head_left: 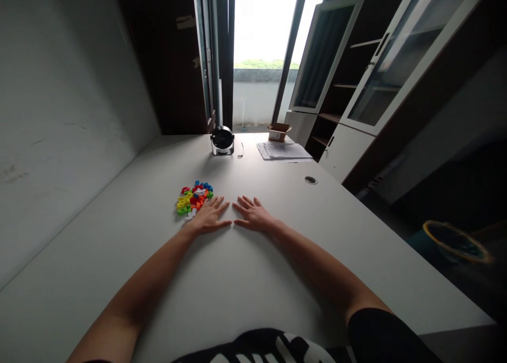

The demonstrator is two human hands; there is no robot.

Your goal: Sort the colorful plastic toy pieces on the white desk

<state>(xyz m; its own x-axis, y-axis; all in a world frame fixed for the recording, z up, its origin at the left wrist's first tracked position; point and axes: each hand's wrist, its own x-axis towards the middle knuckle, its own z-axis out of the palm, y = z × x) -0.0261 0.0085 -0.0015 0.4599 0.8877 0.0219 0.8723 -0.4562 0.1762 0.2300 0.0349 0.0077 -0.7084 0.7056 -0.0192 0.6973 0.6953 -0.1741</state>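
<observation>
My left hand (pixel 210 216) lies flat on the white table (pixel 237 278), fingers spread, with nothing in it. Just beyond and to the left of it is a loose pile of small colourful plastic pieces (pixel 194 199) in red, yellow, green, blue, orange and white. The left hand partly covers the near right side of that pile; whether it touches the pieces I cannot tell. My right hand (pixel 253 214) also rests palm down on the table with its fingers apart and holds nothing. The two thumbs point at each other with a very small gap between them.
Toward the table's far end stand a round black device with a silver frame (pixel 222 140), a short dark cord (pixel 240 150), papers (pixel 285 151) and an open cardboard box (pixel 279 132). A cable hole (pixel 310 180) sits at the right. A wall (pixel 75 125) borders the left; a bin (pixel 455 241) stands right.
</observation>
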